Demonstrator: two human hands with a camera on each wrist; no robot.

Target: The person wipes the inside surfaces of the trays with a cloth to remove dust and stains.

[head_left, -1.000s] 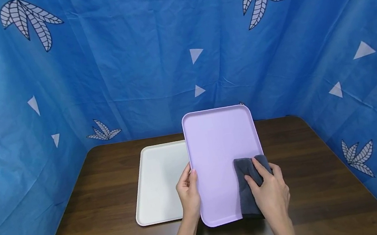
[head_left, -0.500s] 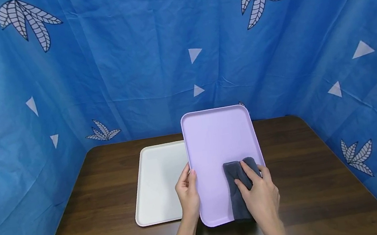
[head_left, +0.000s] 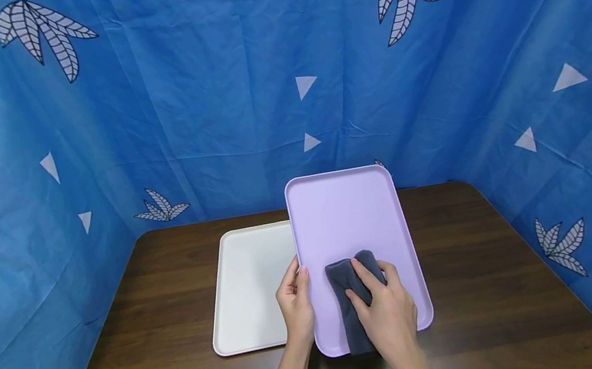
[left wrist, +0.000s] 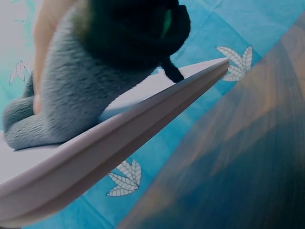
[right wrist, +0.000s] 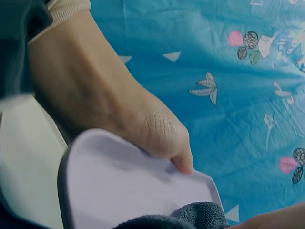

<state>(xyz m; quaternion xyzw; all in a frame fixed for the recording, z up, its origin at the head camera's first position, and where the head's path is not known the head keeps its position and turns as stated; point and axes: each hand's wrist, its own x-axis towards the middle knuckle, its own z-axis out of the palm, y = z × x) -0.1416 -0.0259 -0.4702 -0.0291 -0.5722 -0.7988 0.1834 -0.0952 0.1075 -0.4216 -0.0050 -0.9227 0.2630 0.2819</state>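
A light purple tray [head_left: 343, 215] is held up off the table, tilted toward the head camera. My left hand [head_left: 296, 309] grips its left edge, thumb on the rim and the other fingers behind. In my right hand [head_left: 387, 314] is a folded dark grey cloth [head_left: 351, 304], pressed against the lower middle of the tray's inner face. The left wrist view shows the cloth [left wrist: 71, 95] bunched over the tray's rim [left wrist: 119, 126]. From the right wrist, my left thumb shows on the tray [right wrist: 128, 176], and part of the cloth [right wrist: 202, 214] appears at the bottom.
A white tray [head_left: 251, 293] lies flat on the brown wooden table [head_left: 167, 318], partly covered by the purple one. Blue patterned curtains [head_left: 236, 91] hang behind the table and along both sides.
My right hand has slid the grey cloth leftward across the purple tray, from its right edge to the lower middle. The left hand and both trays stay nearly where they were.
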